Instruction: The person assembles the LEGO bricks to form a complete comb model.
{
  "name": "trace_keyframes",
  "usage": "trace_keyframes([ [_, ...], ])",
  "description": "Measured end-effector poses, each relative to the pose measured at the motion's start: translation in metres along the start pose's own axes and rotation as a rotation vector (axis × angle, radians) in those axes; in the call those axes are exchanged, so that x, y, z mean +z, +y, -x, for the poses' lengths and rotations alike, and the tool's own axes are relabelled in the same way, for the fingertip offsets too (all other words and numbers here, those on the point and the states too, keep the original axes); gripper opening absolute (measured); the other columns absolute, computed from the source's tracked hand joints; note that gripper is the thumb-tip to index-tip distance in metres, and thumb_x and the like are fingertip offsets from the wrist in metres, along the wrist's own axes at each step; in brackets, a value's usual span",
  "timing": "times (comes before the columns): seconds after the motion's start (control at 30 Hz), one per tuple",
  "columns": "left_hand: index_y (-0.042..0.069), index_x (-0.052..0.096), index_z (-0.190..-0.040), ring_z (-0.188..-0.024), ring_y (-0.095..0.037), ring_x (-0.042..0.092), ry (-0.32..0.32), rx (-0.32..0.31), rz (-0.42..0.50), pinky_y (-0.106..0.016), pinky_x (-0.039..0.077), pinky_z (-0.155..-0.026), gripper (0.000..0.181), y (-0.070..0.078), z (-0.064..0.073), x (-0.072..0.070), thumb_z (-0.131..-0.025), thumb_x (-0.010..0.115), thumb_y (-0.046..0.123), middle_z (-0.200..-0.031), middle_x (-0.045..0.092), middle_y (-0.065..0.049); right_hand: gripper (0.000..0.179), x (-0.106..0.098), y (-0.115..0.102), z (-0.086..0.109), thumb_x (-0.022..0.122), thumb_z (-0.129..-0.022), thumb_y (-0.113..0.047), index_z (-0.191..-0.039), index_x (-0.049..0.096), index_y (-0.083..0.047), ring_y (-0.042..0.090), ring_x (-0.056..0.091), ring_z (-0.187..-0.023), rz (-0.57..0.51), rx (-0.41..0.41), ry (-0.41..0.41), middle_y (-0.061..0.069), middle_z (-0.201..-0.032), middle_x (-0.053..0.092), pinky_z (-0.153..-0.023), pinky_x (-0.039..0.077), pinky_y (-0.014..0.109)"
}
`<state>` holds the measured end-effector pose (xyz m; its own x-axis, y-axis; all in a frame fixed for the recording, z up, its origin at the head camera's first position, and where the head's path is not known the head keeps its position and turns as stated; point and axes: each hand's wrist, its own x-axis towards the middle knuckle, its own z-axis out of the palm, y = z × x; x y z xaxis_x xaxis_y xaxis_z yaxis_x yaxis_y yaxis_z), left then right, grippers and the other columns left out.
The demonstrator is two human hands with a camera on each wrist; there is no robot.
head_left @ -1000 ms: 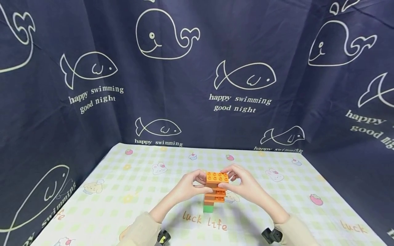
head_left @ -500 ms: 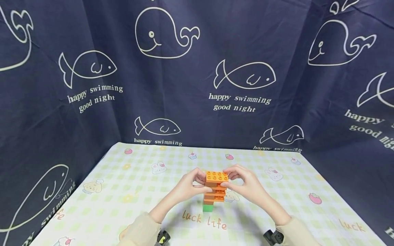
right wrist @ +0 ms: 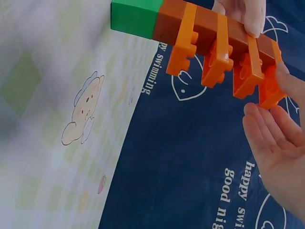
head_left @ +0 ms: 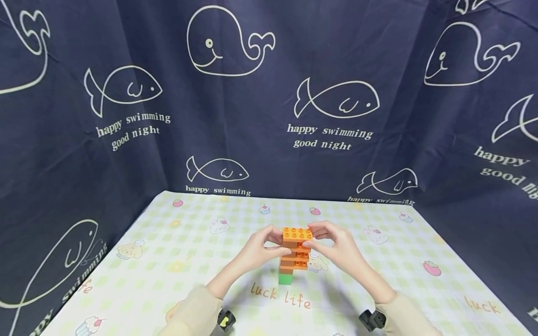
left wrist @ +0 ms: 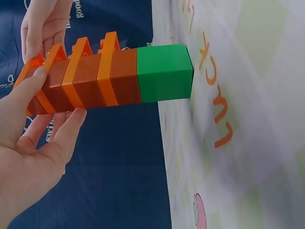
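Observation:
A tower of toy building bricks stands upright on the table, its base a green brick [head_left: 285, 279]. Above it brown bricks [left wrist: 125, 77] alternate with thin orange plates [right wrist: 219, 55] that jut out to the right. The topmost orange plate [head_left: 297, 234] shows its studs. My left hand [head_left: 260, 247] grips the upper tower, thumb across a brown brick in front and fingers behind. At the other side, my right hand [head_left: 339, 243] pinches the jutting end of the top plate between thumb and fingers.
A pale checked cloth [head_left: 189, 294] with cartoon prints covers the table. Behind it hangs a dark blue curtain [head_left: 269, 116] with white whales and fish. Black wrist cameras sit at both sleeves [head_left: 195, 308].
My right thumb and fingers have shifted slightly outward along the top plate, toward its right end. The left hand keeps its grip. The whole head view has tilted a little.

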<state>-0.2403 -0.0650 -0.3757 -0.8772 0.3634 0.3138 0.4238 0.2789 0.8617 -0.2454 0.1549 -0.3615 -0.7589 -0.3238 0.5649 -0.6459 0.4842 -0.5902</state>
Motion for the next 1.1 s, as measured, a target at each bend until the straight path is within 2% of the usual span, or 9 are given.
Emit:
trace_keyframes([
  [0.2,0.01,0.056,-0.094,-0.084,-0.017,0.059,0.071,-0.004,-0.041,-0.032,0.046,-0.081,0.025,0.01,-0.002,-0.001,-0.075,0.068,0.022,-0.091,0.063,-0.004,0.028,-0.001,0.001,-0.007,0.073,-0.069,-0.024,-0.093,0.063,-0.012,0.01,0.063,-0.072,-0.027,0.016,0.069,0.001,-0.082,0.067,-0.069,0.053,0.031],
  [0.43,0.01,0.059,-0.095,-0.085,-0.016,0.058,0.065,-0.075,-0.037,-0.031,0.046,-0.079,0.026,0.016,-0.002,-0.004,-0.076,0.067,0.025,-0.091,0.062,-0.004,0.025,0.0,0.002,-0.011,0.073,-0.069,-0.026,-0.089,0.064,-0.013,0.009,0.063,-0.069,-0.04,0.023,0.079,0.0,-0.081,0.067,-0.065,0.053,0.023],
  [0.53,0.007,0.06,-0.096,-0.083,-0.017,0.059,0.045,-0.106,0.014,-0.027,0.05,-0.074,0.027,0.009,-0.003,-0.004,-0.076,0.067,0.025,-0.091,0.061,-0.006,0.023,0.003,0.005,-0.01,0.072,-0.069,-0.022,-0.088,0.064,-0.01,0.01,0.063,-0.071,-0.055,-0.007,0.076,0.002,-0.084,0.066,-0.065,0.053,0.022],
  [0.63,0.004,0.06,-0.097,-0.079,-0.016,0.06,0.019,-0.149,0.086,-0.024,0.053,-0.068,0.033,-0.004,-0.007,-0.001,-0.075,0.068,0.027,-0.091,0.061,-0.007,0.022,0.005,0.009,-0.01,0.072,-0.07,-0.02,-0.087,0.065,-0.008,0.012,0.063,-0.07,-0.062,-0.024,0.07,0.005,-0.085,0.066,-0.064,0.053,0.021],
  [0.8,0.002,0.058,-0.098,-0.073,-0.015,0.062,-0.017,-0.221,0.17,-0.025,0.054,-0.066,0.043,-0.023,-0.013,0.005,-0.072,0.069,0.035,-0.089,0.061,-0.008,0.023,0.008,0.016,-0.009,0.071,-0.071,-0.028,-0.084,0.065,-0.01,0.01,0.064,-0.067,-0.058,0.058,0.053,0.003,-0.082,0.067,-0.062,0.053,0.02],
  [0.93,0.0,0.058,-0.096,-0.07,-0.016,0.063,-0.036,-0.252,0.207,-0.027,0.054,-0.065,0.045,-0.031,-0.014,0.007,-0.072,0.069,0.036,-0.086,0.06,-0.01,0.021,0.011,0.022,-0.007,0.071,-0.07,-0.033,-0.079,0.065,-0.014,0.009,0.063,-0.065,-0.057,0.124,0.034,-0.001,-0.077,0.067,-0.06,0.052,0.02],
  [1.1,0.0,0.057,-0.097,-0.069,-0.016,0.063,-0.046,-0.283,0.22,-0.027,0.054,-0.065,0.046,-0.04,-0.015,0.01,-0.071,0.07,0.036,-0.084,0.06,-0.009,0.02,0.017,0.03,-0.005,0.07,-0.07,-0.036,-0.075,0.064,-0.017,0.008,0.062,-0.063,-0.048,0.163,0.017,-0.002,-0.074,0.066,-0.059,0.051,0.02],
])
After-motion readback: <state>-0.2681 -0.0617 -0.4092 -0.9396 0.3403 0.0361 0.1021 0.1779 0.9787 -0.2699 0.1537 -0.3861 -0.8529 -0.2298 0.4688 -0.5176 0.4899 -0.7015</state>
